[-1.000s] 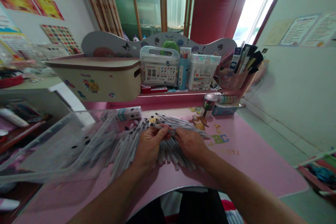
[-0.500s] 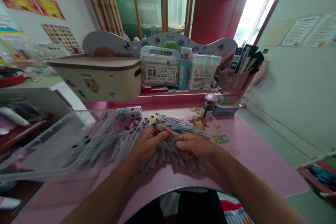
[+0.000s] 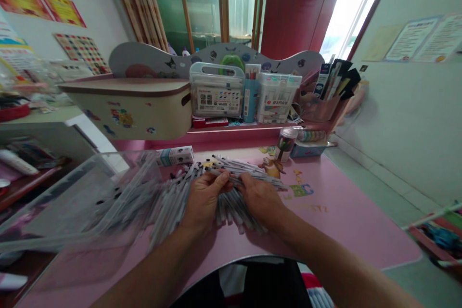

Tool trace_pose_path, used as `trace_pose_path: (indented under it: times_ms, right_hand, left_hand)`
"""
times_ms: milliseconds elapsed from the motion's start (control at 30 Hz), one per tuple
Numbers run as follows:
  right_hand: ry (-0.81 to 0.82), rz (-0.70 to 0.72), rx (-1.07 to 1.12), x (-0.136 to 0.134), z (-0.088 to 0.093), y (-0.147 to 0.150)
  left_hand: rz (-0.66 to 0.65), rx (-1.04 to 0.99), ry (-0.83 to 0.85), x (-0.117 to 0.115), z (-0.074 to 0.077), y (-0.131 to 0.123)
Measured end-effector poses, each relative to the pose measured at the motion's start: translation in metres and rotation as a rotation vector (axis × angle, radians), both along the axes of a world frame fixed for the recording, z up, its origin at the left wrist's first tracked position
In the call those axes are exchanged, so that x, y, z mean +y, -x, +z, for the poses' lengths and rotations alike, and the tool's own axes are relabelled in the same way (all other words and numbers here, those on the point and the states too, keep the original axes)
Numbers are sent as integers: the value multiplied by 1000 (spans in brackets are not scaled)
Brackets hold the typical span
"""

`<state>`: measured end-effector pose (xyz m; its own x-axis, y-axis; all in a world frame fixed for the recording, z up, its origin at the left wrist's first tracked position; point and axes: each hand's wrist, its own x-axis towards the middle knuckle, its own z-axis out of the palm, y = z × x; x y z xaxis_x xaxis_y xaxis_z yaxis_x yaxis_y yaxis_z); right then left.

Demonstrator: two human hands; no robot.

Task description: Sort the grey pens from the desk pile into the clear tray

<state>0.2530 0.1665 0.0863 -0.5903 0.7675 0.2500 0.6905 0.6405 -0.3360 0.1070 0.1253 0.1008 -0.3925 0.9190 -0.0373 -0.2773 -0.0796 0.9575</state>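
— Both thumbs busy?

— Yes: pinching near the dark end of a pen (image 3: 235,180) with the left hand (image 3: 200,202), gripping farther along with the right hand (image 3: 265,199), knuckles up. Impossible to tell how tightly, with the right fingertips partly hidden

— And the pen, where exactly?

— Between the two hands, slightly slanted, over the loose pens (image 3: 175,202) on the pink table (image 3: 346,221). Touching or just above, hard to say which

— Likely to go wrong how?

— Might slip if pinched too lightly, then get lost among near-identical neighbours. Might also bend or crack if forced from both sides

— And under the wrists?

— More loose pens, fanned toward the near edge. Could roll to the floor (image 3: 364,187) if nudged by a forearm

— Farther out?

— To the left, a clear tub (image 3: 61,216) with similar pens (image 3: 132,204) inside, near enough to knock with an elbow. Behind the pile, a white box (image 3: 176,155); to the right, an upright jar (image 3: 286,142), possibly easy to tip if brushed while reaching across
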Motion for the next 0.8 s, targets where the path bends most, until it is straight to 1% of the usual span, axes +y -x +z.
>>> trace_pose_path:
  times_ms: [100, 233, 300, 400, 500, 633, 733, 800]
  right_hand:
    - [38, 61, 82, -2, 6, -2]
    - [185, 236, 300, 1, 14, -7]
    - [259, 276, 371, 3, 14, -8]
    - [330, 286, 453, 4, 14, -7]
    - [354, 280, 505, 2, 14, -4]
    - [350, 277, 521, 0, 14, -3]
    - [351, 279, 505, 1, 13, -5]
    - [380, 305, 486, 2, 12, -7]
  left_hand:
    - [-19, 31, -18, 0, 0, 4]
    - [-103, 73, -75, -1, 1, 12]
    - [-128, 75, -91, -1, 2, 14]
    - [-138, 80, -103, -1, 4, 15]
    - [-125, 108, -115, -1, 3, 15]
    - [-107, 165, -122, -3, 4, 15]
    - [-110, 215, -138, -6, 9, 15]
    - [-130, 236, -146, -8, 12, 15]
